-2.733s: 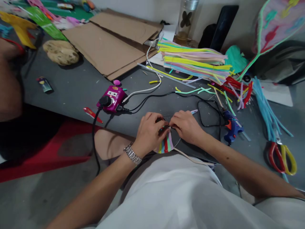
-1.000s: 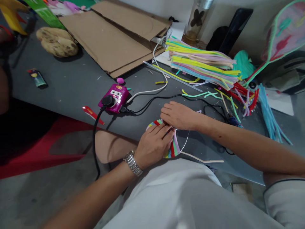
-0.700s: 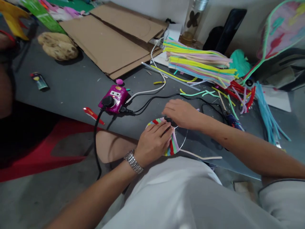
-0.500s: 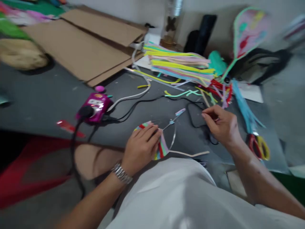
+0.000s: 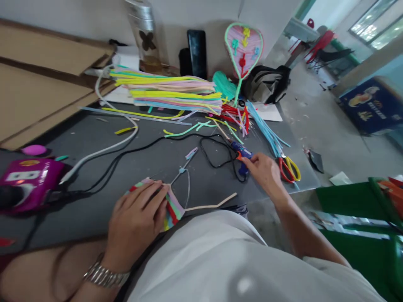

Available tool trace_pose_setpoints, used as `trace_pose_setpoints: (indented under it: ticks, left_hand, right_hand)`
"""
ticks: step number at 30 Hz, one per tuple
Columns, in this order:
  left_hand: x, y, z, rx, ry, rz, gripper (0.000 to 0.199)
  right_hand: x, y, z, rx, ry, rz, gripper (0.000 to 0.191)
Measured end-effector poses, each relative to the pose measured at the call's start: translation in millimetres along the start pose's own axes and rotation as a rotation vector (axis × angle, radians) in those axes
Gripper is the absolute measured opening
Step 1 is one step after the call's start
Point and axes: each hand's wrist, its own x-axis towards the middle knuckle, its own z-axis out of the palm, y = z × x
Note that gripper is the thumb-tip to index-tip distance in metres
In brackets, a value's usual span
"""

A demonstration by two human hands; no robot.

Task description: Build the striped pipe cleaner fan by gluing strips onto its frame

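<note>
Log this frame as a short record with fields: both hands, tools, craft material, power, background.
left hand: over a striped, multicoloured piece, partly hiding it
right hand: fingers at the blue glue gun, near its orange trigger; grip unclear
tools: scissors with red and yellow handles, beside the glue gun
craft material: bundled coloured strips; loose light-blue strips
power: purple socket box, at the left edge
background: dark phone, upright by the wall

No wording can be read with certainty. The yellow oval label (image 5: 29,163) on the magenta power socket (image 5: 52,178), lower left, and the pale lettering (image 5: 367,115) on the blue box (image 5: 352,110), right, are too small or blurred.
</note>
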Motion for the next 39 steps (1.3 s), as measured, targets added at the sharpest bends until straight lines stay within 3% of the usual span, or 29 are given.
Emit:
trace_pose_setpoints:
  ticks: [2,3,7,10,12,16,23,33,36,39]
  left_hand:
    - [0,2,-1.4,0.001,-0.031,-0.005,0.033]
    - [0,3,-1.9,0.000,-0.026,-0.014,0.031]
    - [0,6,-1.2,-0.010,-0.036,-0.055,0.029]
    - [0,6,-0.6,-0.012,-0.022,-0.068,0.028]
    - [0,6,-0.7,-0.027,-0.023,-0.071,0.028]
    - [-2,4,-0.9,-0.056,-0.029,-0.080,0.031]
    - [-2,3,-1.7,-0.059,-0.021,-0.086,0.031]
    - [-2,2,-1.8,-0.067,-0.019,-0.080,0.030]
    - [-4,2,-0.7,-0.064,-0.024,-0.085,0.031]
    - [-4,3,0.0,-0.060,-0.040,-0.096,0.031]
  right_hand:
    - [-1,-16,1,-0.018,0.175,-0.242,0.026]
    - [-1,-28,5,0.020,0.197,-0.416,0.021]
    - [4,-106,41,0.201,-0.066,-1.119,0.019]
    - [7,-167,73,0.154,-0.223,-1.401,0.017]
    - [9,-196,87,0.063,-0.320,-1.498,0.015]
    - [14,-220,95,-0.168,-0.410,-1.606,0.015]
    - [16,-228,97,-0.290,-0.363,-1.801,0.023]
    - [13,-248,90,-0.303,-0.538,-1.702,0.016]
    - [13,-229,69,-0.155,-0.473,-1.611,0.015]
    - [14,-168,38,0.182,-0.272,-1.313,0.018]
